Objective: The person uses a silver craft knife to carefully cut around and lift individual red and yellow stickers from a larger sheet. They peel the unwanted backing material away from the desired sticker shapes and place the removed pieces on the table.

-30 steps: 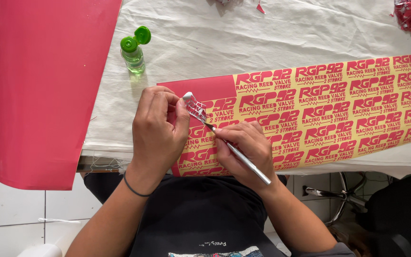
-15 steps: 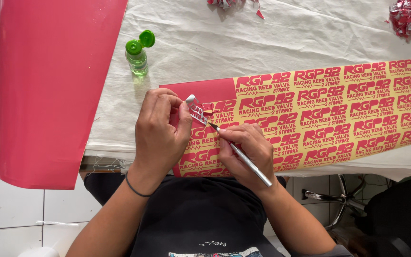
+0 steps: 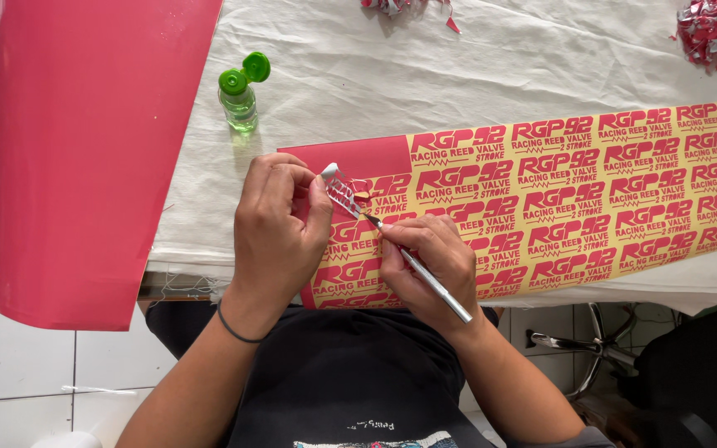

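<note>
Head view showed the left hand [image 3: 280, 228] pinching a peeled strip of red vinyl [image 3: 340, 189] up off the yellow-and-red sticker sheet [image 3: 591, 199], keeping it clear of the slim silver weeding tool [image 3: 421, 274] gripped pen-like in the right hand [image 3: 429, 265]. Both worked at the sheet's left end by the near table [image 3: 425, 66] edge; open cloth lay beyond, with a small green-capped bottle [image 3: 239, 95] well apart.

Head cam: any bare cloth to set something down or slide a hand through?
Bare white cloth above the sticker sheet, between the green-capped bottle and the red scrap pile. A narrow strip runs below the bottle. It is crowded where the left hand and right hand work the sheet; the red roll covers the left edge.
</note>
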